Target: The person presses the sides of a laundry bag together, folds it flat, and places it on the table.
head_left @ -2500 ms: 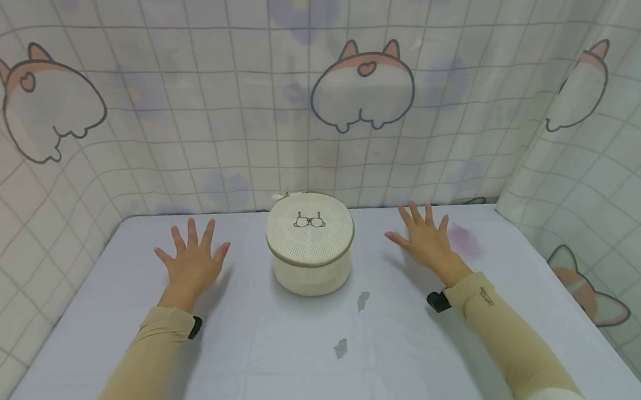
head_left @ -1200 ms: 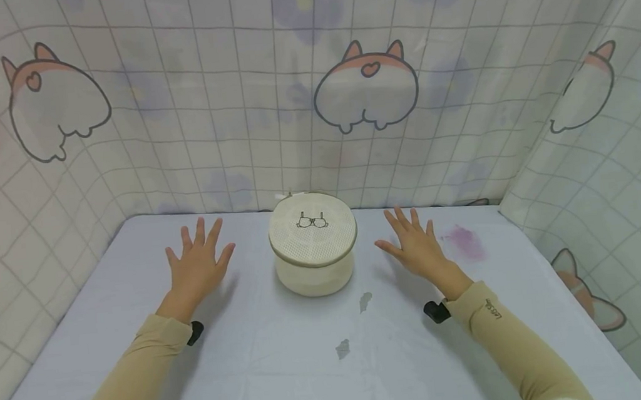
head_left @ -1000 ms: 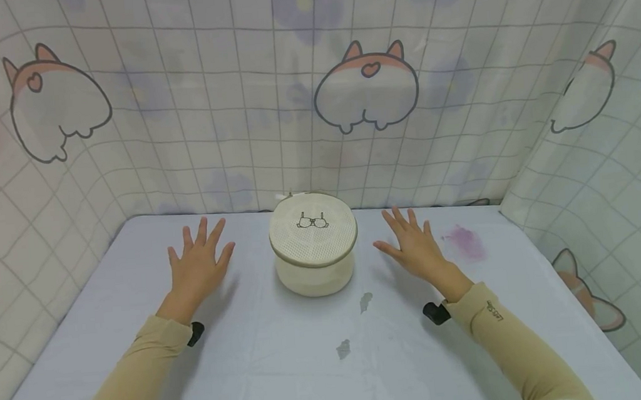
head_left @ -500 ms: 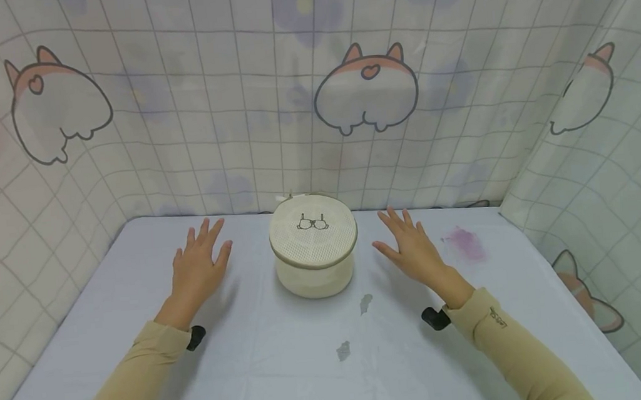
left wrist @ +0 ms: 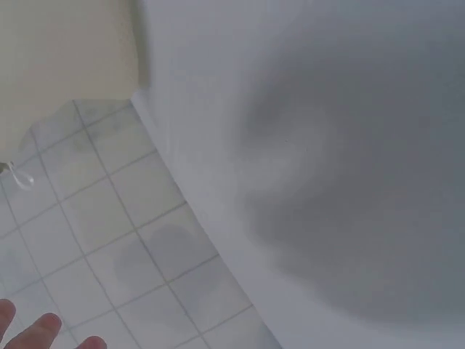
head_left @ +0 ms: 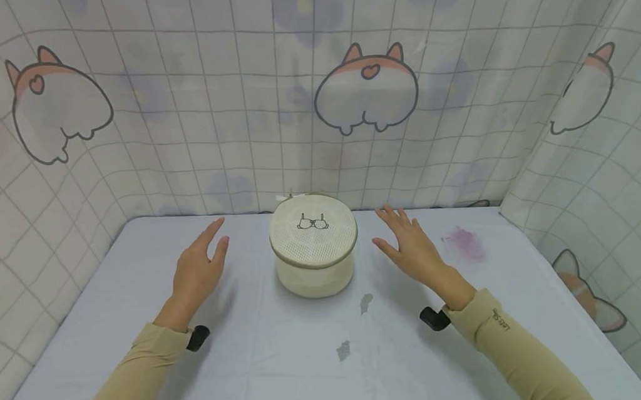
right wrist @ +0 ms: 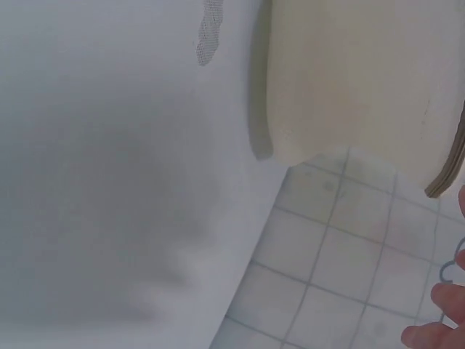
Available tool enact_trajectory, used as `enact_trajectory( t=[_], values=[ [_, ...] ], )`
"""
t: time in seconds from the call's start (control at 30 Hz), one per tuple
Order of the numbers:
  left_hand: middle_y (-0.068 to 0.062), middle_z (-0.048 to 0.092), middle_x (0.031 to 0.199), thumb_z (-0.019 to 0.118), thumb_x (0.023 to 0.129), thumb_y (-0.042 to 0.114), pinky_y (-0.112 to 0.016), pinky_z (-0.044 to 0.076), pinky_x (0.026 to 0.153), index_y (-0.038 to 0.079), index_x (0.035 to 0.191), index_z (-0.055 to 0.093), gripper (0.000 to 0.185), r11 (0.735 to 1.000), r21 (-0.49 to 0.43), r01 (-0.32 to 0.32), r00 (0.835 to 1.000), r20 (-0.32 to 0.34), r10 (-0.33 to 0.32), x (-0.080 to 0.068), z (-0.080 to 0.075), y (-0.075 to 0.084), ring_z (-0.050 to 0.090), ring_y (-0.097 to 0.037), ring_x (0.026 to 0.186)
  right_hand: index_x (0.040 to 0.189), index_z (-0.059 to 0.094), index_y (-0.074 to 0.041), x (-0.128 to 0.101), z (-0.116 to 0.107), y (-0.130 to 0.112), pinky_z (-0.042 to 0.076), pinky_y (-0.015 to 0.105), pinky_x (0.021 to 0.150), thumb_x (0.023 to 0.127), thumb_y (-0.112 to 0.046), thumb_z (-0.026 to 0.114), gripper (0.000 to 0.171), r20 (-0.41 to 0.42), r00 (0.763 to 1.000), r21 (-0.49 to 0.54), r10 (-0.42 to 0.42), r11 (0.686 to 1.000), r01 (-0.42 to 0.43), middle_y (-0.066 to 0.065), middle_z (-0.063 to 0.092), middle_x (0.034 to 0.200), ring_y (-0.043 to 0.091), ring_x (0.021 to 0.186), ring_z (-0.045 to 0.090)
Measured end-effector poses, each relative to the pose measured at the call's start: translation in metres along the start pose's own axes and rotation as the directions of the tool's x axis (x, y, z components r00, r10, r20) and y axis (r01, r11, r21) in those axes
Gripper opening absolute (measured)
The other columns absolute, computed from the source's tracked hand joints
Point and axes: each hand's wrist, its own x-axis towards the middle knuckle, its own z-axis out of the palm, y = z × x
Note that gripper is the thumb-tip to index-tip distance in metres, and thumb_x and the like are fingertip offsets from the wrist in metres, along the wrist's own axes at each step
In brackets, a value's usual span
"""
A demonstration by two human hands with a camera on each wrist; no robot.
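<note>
A round cream mesh laundry case (head_left: 313,246) with a zipped lid and a small bra drawing stands at the back middle of the pale table (head_left: 288,366). My left hand (head_left: 198,266) hovers to its left, fingers straight, tilted onto its edge, holding nothing. My right hand (head_left: 406,243) hovers to the case's right, fingers straight and apart, also holding nothing. Neither hand touches the case. In the right wrist view the case (right wrist: 363,80) fills the top right and fingertips (right wrist: 436,320) show at the lower right. The left wrist view shows fingertips (left wrist: 36,333) at the bottom left.
A tiled curtain with cartoon animal prints (head_left: 365,90) encloses the table at the back and both sides. A pink stain (head_left: 465,243) marks the cloth right of my right hand. Two small grey marks (head_left: 365,302) lie in front of the case.
Both hands have lifted off the table and drawn slightly inward toward the case. The left hand has turned onto its edge with fingers closer together. The case has not moved.
</note>
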Motion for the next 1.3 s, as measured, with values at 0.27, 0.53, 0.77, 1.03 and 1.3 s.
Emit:
enact_trajectory(
  t=[0.27,0.53,0.77,1.03,1.3],
  values=[
    [-0.021,0.049,0.151,0.048,0.109,0.031,-0.064,0.041,0.106,0.011,0.157,0.043,0.051,0.994,-0.105,-0.013,0.999,-0.053,0.007,0.000,0.001,0.004,0.052,-0.048,0.129,0.158,0.036,-0.004,-0.001,-0.001,-0.006,0.016,0.064,0.120,0.104,-0.025,0.063,0.064,-0.037,0.999,0.066,-0.008,0.998,0.010,0.018,0.026,0.166,0.042,0.152,0.019],
    [-0.020,0.057,0.144,0.052,0.108,0.021,-0.063,0.045,0.102,0.005,0.152,0.047,0.047,0.975,-0.215,-0.049,0.995,-0.095,0.029,0.001,0.005,0.009,0.056,-0.043,0.130,0.158,0.037,-0.005,-0.001,-0.003,-0.010,0.026,0.060,0.118,0.104,-0.024,0.063,0.062,-0.064,0.998,0.154,0.008,0.988,0.002,0.014,0.028,0.166,0.041,0.151,0.025],
    [-0.021,0.060,0.141,0.053,0.108,0.019,-0.060,0.046,0.103,0.005,0.152,0.047,0.047,0.952,-0.306,-0.010,0.998,-0.067,-0.011,0.003,0.004,0.015,0.058,-0.042,0.127,0.157,0.038,-0.004,0.000,-0.002,-0.012,0.031,0.055,0.117,0.104,-0.020,0.063,0.061,-0.105,0.994,0.200,-0.022,0.979,0.043,0.017,0.032,0.163,0.037,0.148,0.033],
    [-0.018,0.059,0.142,0.051,0.110,0.024,-0.051,0.044,0.108,0.007,0.157,0.041,0.051,0.870,-0.474,0.136,0.991,0.057,-0.123,0.009,0.001,0.020,0.062,-0.036,0.124,0.155,0.041,-0.003,0.004,0.001,-0.013,0.045,0.058,0.106,0.103,-0.017,0.064,0.059,-0.122,0.992,0.282,-0.017,0.958,0.051,0.019,0.040,0.159,0.044,0.134,0.051],
    [-0.018,0.058,0.144,0.051,0.109,0.024,-0.051,0.045,0.108,0.009,0.158,0.040,0.052,0.824,-0.536,0.182,0.983,0.105,-0.149,0.008,0.003,0.028,0.060,-0.035,0.126,0.154,0.042,0.000,0.009,0.003,-0.017,0.047,0.052,0.105,0.105,-0.018,0.061,0.055,-0.088,0.996,0.421,0.023,0.907,0.016,0.019,0.044,0.157,0.040,0.132,0.054]
  ],
)
